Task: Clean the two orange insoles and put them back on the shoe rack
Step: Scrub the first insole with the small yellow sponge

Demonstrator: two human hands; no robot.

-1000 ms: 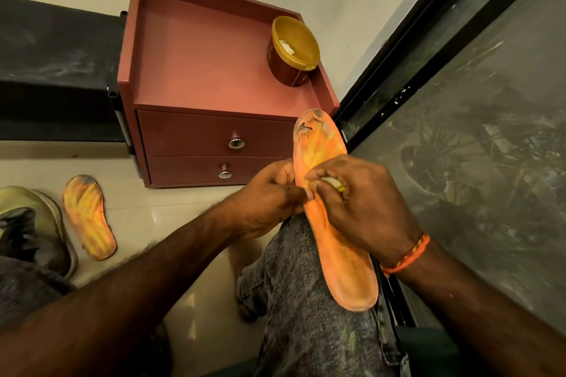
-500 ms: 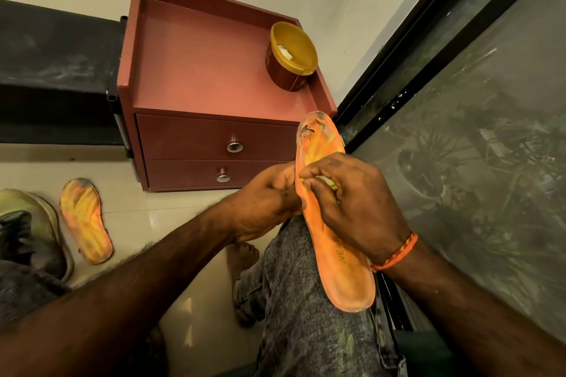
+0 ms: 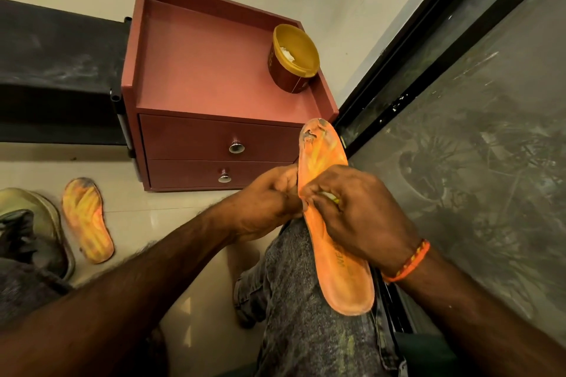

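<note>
At nine o'clock of your view, a worn olive-green shoe (image 3: pixel 36 223) sits on the glossy cream tiled floor (image 3: pixel 159 202). Just beside it, toward the centre, lies a grimy orange foam insole (image 3: pixel 87 220), flat on the tiles with its darker toe end pointing to twelve o'clock, well apart from your hands. Above them runs a black shelf with a dusty top (image 3: pixel 55 70), butting against a reddish-brown wooden cabinet with two drawers and round metal knobs (image 3: pixel 214 138). On the cabinet's raised-edge surface, at its one o'clock corner, stands a dark red tub with a yellow rim (image 3: pixel 292 60) holding something white.

Your left hand (image 3: pixel 269 202) comes in from seven o'clock; its fingers (image 3: pixel 286 184) are curled, gripping the left edge of the second orange insole (image 3: pixel 337 236). This insole rests lengthwise on your knee in grey speckled denim (image 3: pixel 306 300), heel at six o'clock, scuffed and torn toe tip at twelve o'clock, in front of the cabinet's lower right corner. Your right hand (image 3: pixel 358 211), wearing an orange thread wristband (image 3: pixel 407 263), lies over the insole's middle with fingers bent, pinching a small yellowish object (image 3: pixel 332 196) against it; what that object is cannot be told. At three o'clock a black-framed glass pane (image 3: pixel 459 147) reflects a plant.
</note>
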